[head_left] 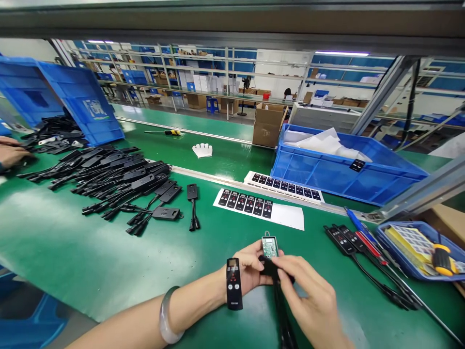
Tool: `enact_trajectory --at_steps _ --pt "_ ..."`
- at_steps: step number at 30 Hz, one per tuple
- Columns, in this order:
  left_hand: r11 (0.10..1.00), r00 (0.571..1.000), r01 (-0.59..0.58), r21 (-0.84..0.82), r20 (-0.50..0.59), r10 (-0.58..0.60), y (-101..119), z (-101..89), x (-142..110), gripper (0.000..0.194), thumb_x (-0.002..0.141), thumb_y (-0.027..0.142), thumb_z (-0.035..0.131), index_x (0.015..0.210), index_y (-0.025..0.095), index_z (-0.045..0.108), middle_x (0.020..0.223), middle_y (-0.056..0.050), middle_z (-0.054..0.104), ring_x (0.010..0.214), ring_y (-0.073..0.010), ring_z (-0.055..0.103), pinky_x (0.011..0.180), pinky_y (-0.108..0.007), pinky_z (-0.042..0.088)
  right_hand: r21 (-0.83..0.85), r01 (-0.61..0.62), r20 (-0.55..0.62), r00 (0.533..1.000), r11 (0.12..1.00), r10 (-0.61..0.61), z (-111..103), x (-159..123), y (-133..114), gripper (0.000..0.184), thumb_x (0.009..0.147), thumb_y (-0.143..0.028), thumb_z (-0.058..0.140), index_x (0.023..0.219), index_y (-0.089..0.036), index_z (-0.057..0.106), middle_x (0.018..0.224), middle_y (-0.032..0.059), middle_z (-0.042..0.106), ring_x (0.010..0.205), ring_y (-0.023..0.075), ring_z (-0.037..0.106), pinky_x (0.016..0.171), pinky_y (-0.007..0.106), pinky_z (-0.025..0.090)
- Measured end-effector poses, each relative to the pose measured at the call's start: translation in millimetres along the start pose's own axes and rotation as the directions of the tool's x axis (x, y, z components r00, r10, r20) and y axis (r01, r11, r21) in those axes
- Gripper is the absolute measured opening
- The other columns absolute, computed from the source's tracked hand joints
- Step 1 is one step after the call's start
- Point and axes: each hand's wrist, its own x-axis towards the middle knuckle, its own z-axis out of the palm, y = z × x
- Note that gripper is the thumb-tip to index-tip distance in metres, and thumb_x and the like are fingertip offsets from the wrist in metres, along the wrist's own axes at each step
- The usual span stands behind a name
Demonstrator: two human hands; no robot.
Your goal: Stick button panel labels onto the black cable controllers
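My left hand (250,269) is closed around a small black handheld controller whose green circuit board (270,247) shows at its upper end, with a metal loop on top. My right hand (308,291) pinches a dark piece (269,266) over the controller's lower half; whether that is a cover or a label I cannot tell. Black cables (283,315) hang down below. A black printed label (234,286) with buttons and a small window lies on my left wrist, near a pale bangle (168,315). Ahead lies a sheet of similar labels (286,215).
A pile of black cabled controllers (119,179) covers the left, beside blue crates (78,97) and another person's hand (12,152). Finished-looking controllers (339,240), screwdrivers (363,232) and a blue tray (385,242) lie right. Behind stand a blue bin (327,177) and a white glove (202,150).
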Motion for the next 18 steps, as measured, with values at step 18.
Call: enact_trajectory --at_steps 18 --pt "0.93 0.999 -0.017 0.367 -0.032 0.031 -8 7.3 -5 0.069 0.068 0.022 0.077 0.128 0.021 0.043 0.083 -0.005 0.064 0.072 -0.0155 0.067 0.065 -0.024 0.053 0.489 -0.59 0.092 0.768 0.643 0.634 -7 10 12 0.032 0.078 -0.04 0.067 0.104 -0.021 0.061 0.077 0.0007 0.063 0.065 0.0129 0.054 0.062 0.022 0.048"
